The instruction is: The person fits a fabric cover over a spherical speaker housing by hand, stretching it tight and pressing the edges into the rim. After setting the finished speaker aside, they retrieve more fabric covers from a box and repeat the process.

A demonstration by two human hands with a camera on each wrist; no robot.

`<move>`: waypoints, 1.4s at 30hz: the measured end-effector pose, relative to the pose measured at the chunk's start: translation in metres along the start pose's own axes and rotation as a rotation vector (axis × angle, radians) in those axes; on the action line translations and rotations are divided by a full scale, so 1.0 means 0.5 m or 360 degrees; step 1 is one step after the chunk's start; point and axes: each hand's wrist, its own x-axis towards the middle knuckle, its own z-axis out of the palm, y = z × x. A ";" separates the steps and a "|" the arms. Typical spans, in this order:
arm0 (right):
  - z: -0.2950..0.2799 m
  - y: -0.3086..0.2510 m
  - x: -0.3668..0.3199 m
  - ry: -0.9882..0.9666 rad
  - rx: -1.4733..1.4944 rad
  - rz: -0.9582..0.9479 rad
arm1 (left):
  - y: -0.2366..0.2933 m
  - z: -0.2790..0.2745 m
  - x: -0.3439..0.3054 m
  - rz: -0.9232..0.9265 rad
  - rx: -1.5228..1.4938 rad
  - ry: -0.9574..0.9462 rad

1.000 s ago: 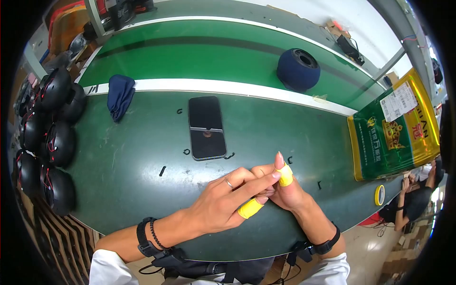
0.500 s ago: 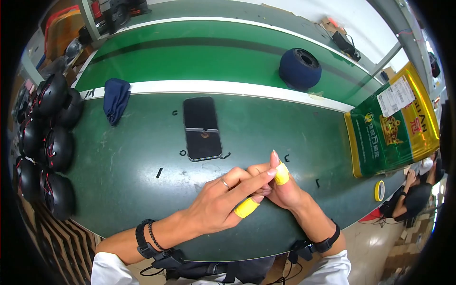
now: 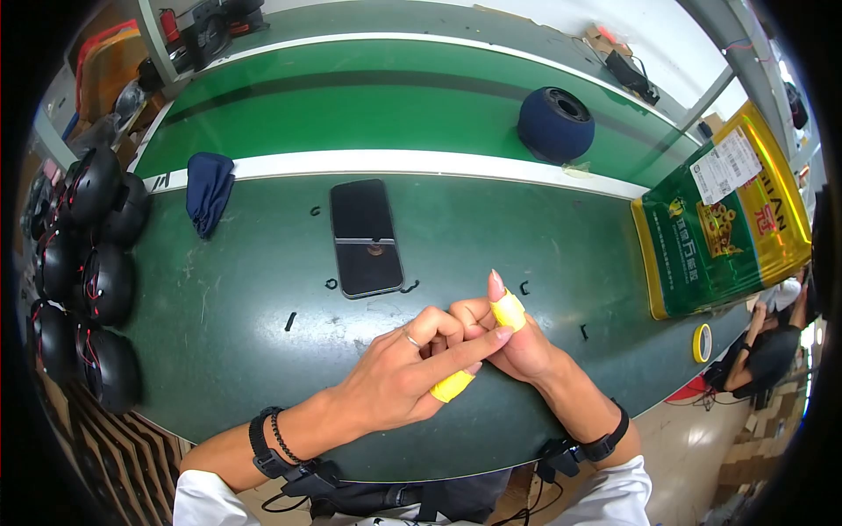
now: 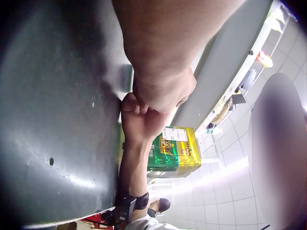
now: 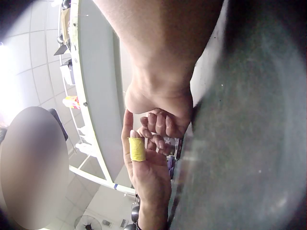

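Over the front of the dark green table (image 3: pixel 237 342), my two hands meet. The index finger of my left hand (image 3: pixel 386 381) is extended and touches the base of the right thumb, while its other fingers are loosely bent. My right hand (image 3: pixel 529 355) has its thumb up and its fingers bent against the left fingers. Yellow tape (image 3: pixel 453 386) wraps the left thumb, and another yellow tape wrap (image 3: pixel 508 310) circles the right thumb. No object shows between the hands; the right wrist view shows the bent right fingers (image 5: pixel 162 123) meeting the left ones.
Beyond my hands lies a black phone (image 3: pixel 367 238), with several small black strips around it. A navy cloth (image 3: pixel 209 195) lies far left, beside stacked black round shells (image 3: pixel 110 285). A navy-covered ring (image 3: pixel 548 131) stands behind. At right are a green-gold can (image 3: pixel 719 228) and yellow tape roll (image 3: pixel 702 343).
The table items have shifted slightly left in the head view. My hands keep nearly the same pose, joined at the fingers, a little further left in the picture.
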 end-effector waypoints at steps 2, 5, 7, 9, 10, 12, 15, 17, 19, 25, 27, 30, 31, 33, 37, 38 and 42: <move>0.008 -0.006 0.001 0.0024 -0.0042 -0.0073 | 0.001 0.002 0.000 0.0060 0.0052 0.0022; 0.000 -0.006 -0.002 -0.0029 -0.0081 -0.0051 | -0.002 0.000 -0.006 0.0125 0.0096 -0.0038; 0.007 -0.019 -0.006 -0.0028 -0.0054 0.0022 | -0.003 0.000 -0.006 0.0196 0.0132 -0.0083; 0.003 -0.021 -0.008 -0.0028 -0.0029 0.0093 | 0.000 0.001 -0.006 0.0270 0.0169 -0.0127; -0.008 -0.015 -0.006 -0.0083 -0.0039 0.0083 | 0.005 0.004 -0.009 0.0249 0.0164 -0.0164; -0.009 -0.012 -0.003 -0.0140 -0.0050 0.0070 | 0.009 0.008 -0.009 0.0230 0.0163 -0.0201; 0.008 -0.016 0.002 -0.0043 -0.0118 -0.0026 | 0.006 0.010 -0.007 0.0173 0.0132 -0.0036; 0.010 -0.019 0.002 -0.0033 -0.0129 -0.0030 | 0.003 0.008 -0.007 0.0211 0.0204 -0.0048; 0.011 -0.020 0.001 -0.0038 -0.0120 -0.0023 | 0.006 0.006 -0.006 0.0202 0.0211 -0.0052; 0.007 -0.015 0.001 -0.0037 -0.0140 -0.0046 | 0.008 0.007 -0.009 0.0178 0.0173 -0.0034; 0.005 -0.012 0.001 -0.0032 -0.0158 -0.0058 | 0.009 0.006 -0.009 0.0137 0.0168 -0.0067; 0.005 -0.011 0.002 -0.0012 -0.0141 -0.0090 | 0.014 0.005 -0.003 0.0179 0.0122 0.0037; 0.006 -0.014 -0.001 0.0068 -0.0099 -0.0131 | 0.024 0.001 -0.004 -0.0032 -0.0063 0.0032; 0.002 -0.014 -0.002 0.0150 -0.0049 -0.0174 | 0.022 0.001 -0.007 -0.0246 -0.0246 0.0019; -0.013 -0.007 0.007 0.0553 -0.0314 -0.0546 | -0.002 0.002 -0.013 -0.0330 -0.0277 0.0239; -0.015 -0.005 0.008 0.0650 -0.0492 -0.0641 | -0.001 -0.003 -0.011 -0.0481 -0.0331 0.0129; -0.001 -0.012 0.006 0.0818 -0.0843 -0.0796 | -0.002 0.010 -0.012 -0.0511 -0.0376 0.0114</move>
